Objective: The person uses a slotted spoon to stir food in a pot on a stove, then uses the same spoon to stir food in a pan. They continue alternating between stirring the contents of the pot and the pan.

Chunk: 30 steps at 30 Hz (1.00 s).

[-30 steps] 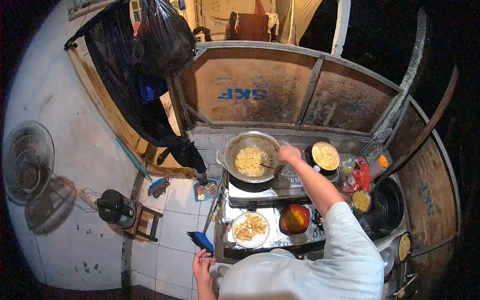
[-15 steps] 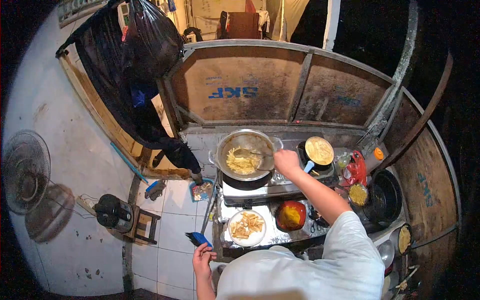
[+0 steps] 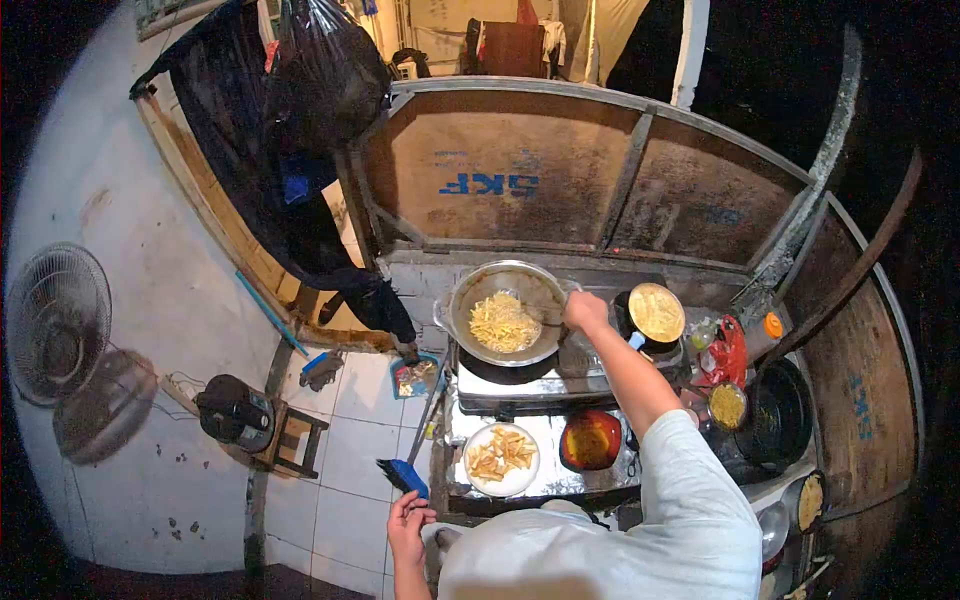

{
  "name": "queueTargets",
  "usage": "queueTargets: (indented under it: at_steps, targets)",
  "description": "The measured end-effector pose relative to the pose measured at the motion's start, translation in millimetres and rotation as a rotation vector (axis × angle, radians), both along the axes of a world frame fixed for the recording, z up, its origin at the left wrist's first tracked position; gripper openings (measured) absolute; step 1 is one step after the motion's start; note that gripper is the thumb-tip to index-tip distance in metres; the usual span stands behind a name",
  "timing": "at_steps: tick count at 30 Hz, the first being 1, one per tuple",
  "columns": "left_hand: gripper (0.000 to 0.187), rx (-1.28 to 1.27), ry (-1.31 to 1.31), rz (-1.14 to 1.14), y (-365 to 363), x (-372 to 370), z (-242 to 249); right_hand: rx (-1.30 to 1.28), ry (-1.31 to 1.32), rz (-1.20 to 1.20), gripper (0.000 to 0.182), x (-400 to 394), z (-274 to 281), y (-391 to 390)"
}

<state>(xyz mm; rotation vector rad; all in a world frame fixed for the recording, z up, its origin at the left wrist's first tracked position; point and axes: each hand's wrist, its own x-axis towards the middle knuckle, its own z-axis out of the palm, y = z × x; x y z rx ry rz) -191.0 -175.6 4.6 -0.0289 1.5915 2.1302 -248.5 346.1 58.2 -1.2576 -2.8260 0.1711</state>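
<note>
A large metal wok (image 3: 463, 345) stands on the stove's left burner, with a heap of pale yellow cut strips (image 3: 505, 322) inside. My right hand (image 3: 587, 311) is closed at the wok's right rim, around the end of a metal cooking utensil; its head is hard to make out among the strips. My left hand (image 3: 410, 520) hangs low with loosely bent fingers, seemingly holding nothing, just below a blue broom head (image 3: 405, 478). In front of the stove are a white plate (image 3: 473, 480) of fried pieces and a dark red dish (image 3: 590, 440).
On the right burner sits a pan (image 3: 657, 312) of pale yellow food. A red plastic bag (image 3: 728, 350), an orange-capped bottle (image 3: 772, 326) and a black basin (image 3: 778, 415) stand right. A rice cooker (image 3: 233, 410) rests on a stool; a fan (image 3: 60, 325) is left.
The view has shifted slightly, so the scene sits further right. The strips in the wok are more spread, and the utensil's head shows less. My left hand stays low beside the broom head.
</note>
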Motion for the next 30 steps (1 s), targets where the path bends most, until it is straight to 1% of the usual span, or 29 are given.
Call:
queueTargets:
  at_steps: [3, 4, 5, 7, 8, 10, 12, 13, 14, 17, 18, 21, 24, 27, 28, 30]
  targets:
    - [0.033, 0.010, -0.025, 0.046, -5, 4, -1, -0.163, 0.053, -0.051, 0.027, -3, -40, 14]
    - [0.033, 0.011, -0.023, 0.052, -4, 4, -2, -0.209, 0.086, -0.073, 0.029, -3, -45, 19]
    - [0.033, 0.009, -0.022, 0.058, -6, 4, -3, -0.233, 0.063, -0.061, 0.029, 0, -49, 25]
    - [0.033, 0.004, -0.026, 0.066, -7, 5, -2, -0.278, 0.018, -0.041, 0.030, 5, -36, 27]
    - [0.033, 0.001, -0.030, 0.067, -6, 5, -2, -0.251, 0.003, -0.020, 0.030, 11, -31, 26]
    - [0.033, 0.006, -0.028, 0.055, -4, 2, -1, -0.197, -0.027, 0.018, 0.030, 28, 10, 3]
    - [0.033, 0.023, -0.021, 0.029, 0, 0, -1, -0.072, -0.047, 0.117, 0.030, 44, 27, -11]
    - [0.033, 0.012, -0.022, 0.012, 2, -1, -1, -0.012, -0.061, 0.167, 0.030, 52, 28, -16]
    - [0.032, 0.002, -0.021, -0.004, 6, -4, -2, 0.102, 0.030, 0.280, 0.029, 63, 20, -16]
    - [0.032, 0.001, -0.007, -0.057, 15, -11, 2, 0.188, 0.145, 0.314, 0.024, 89, 22, -31]
    - [0.032, 0.004, -0.001, -0.076, 18, -12, 3, 0.216, 0.157, 0.306, 0.025, 98, 33, -43]
    - [0.032, 0.014, 0.016, -0.112, 22, -15, 5, 0.258, 0.184, 0.243, 0.024, 122, 52, -67]
    - [0.031, 0.011, 0.012, -0.119, 21, -17, -2, 0.264, 0.097, 0.239, 0.017, 137, 63, -96]
    - [0.031, 0.009, -0.003, -0.134, 18, -16, -6, 0.266, 0.045, 0.250, 0.015, 133, 50, -115]
    - [0.031, 0.008, -0.008, -0.134, 17, -15, -6, 0.208, 0.036, 0.241, 0.023, 128, 42, -120]
    - [0.031, 0.009, -0.014, -0.129, 17, -16, -3, 0.087, -0.037, 0.232, 0.024, 113, 27, -125]
